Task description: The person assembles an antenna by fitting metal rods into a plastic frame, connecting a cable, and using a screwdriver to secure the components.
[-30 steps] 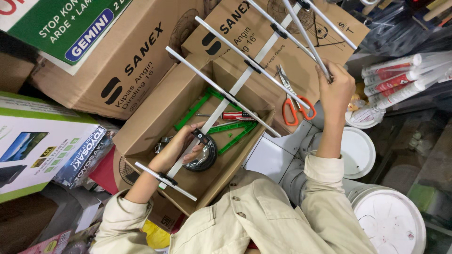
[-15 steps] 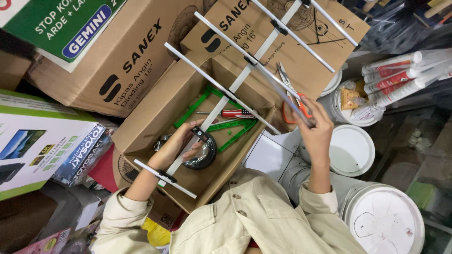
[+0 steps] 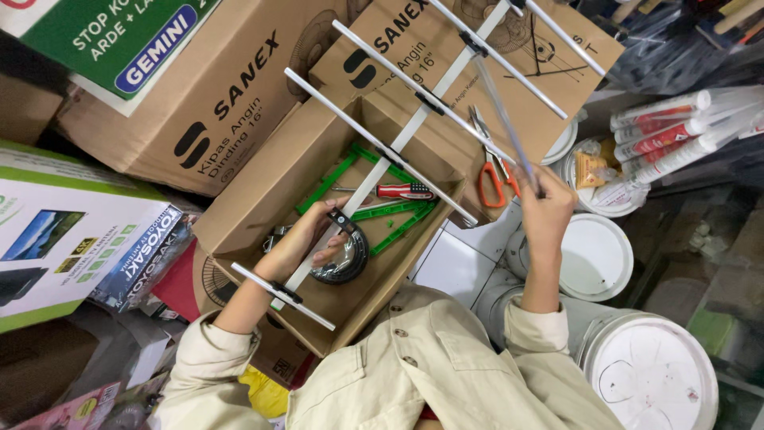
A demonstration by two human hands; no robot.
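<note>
My right hand [image 3: 547,209] is coming down from the antenna's upper end, now carrying a thin rod [image 3: 503,119] away from it. On the left, my left hand [image 3: 306,236] is gripping the antenna [image 3: 398,147] boom low down, fingers wrapped around it, over the open box [image 3: 263,191] holding green parts [image 3: 398,215] and a screwdriver [image 3: 402,191]. Further right, orange scissors [image 3: 489,171] are lying on the box flap. My right fingers are pinching the rod's lower end above white buckets [image 3: 597,255].

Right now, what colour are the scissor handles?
Orange, on the scissors in the head view.
</note>
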